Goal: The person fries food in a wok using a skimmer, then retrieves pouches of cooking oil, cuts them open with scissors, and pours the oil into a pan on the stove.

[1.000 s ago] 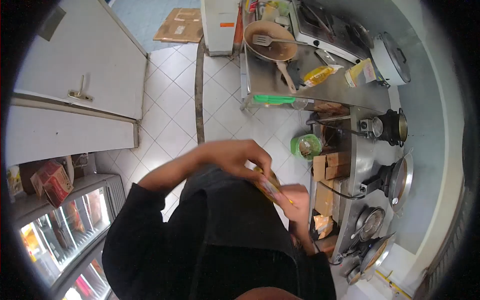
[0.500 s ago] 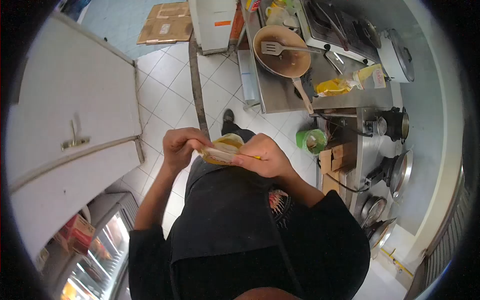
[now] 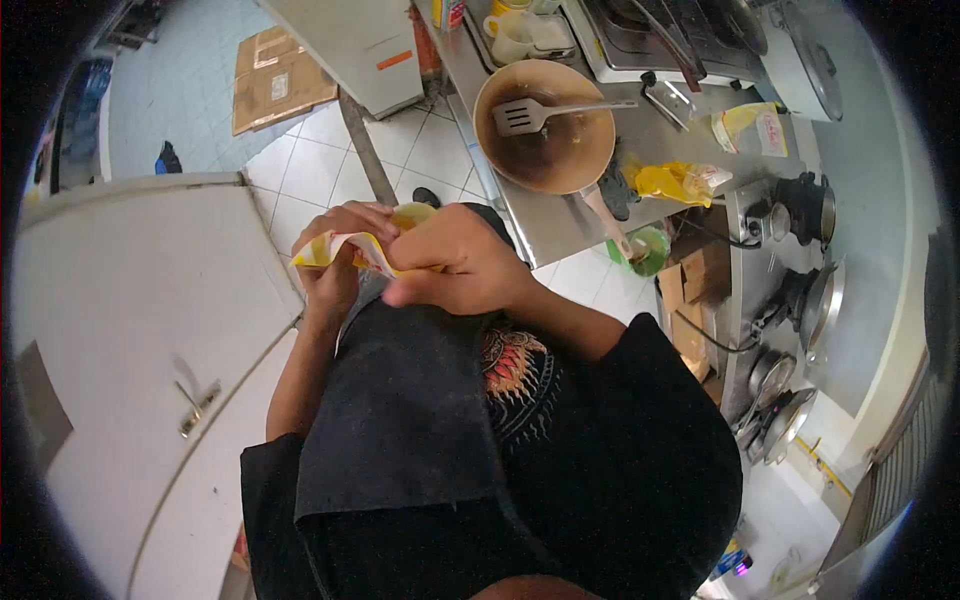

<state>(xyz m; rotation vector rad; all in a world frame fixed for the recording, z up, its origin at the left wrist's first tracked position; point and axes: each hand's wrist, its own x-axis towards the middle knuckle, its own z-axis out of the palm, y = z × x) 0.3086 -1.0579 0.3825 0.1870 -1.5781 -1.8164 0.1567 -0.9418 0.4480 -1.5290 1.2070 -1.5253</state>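
Observation:
Both of my hands grip one yellow and white plastic packet (image 3: 318,250) in front of my chest. My left hand (image 3: 340,255) has its fingers wrapped round the packet's left part. Pressed against the packet's right side is my right hand (image 3: 460,262), thumb and fingers closed. Part of the packet's body is hidden behind the hands. Ahead and to the right, a pan (image 3: 545,125) with a slotted spatula (image 3: 525,117) across it rests on the steel counter (image 3: 560,225). Two other yellow packets, one crumpled (image 3: 675,183) and one upright (image 3: 750,130), are right of the pan.
A stove (image 3: 655,45) and a white pot (image 3: 800,70) stand at the back right. Below the counter is a green bin (image 3: 650,250). More pans (image 3: 822,310) line the right side. At left is a white door (image 3: 130,330); flattened cardboard (image 3: 280,80) lies on the floor ahead.
The view has turned and moved nearer the counter and pan. My hands, still on the packet, have shifted left and up in view, and its top edge now shows curled.

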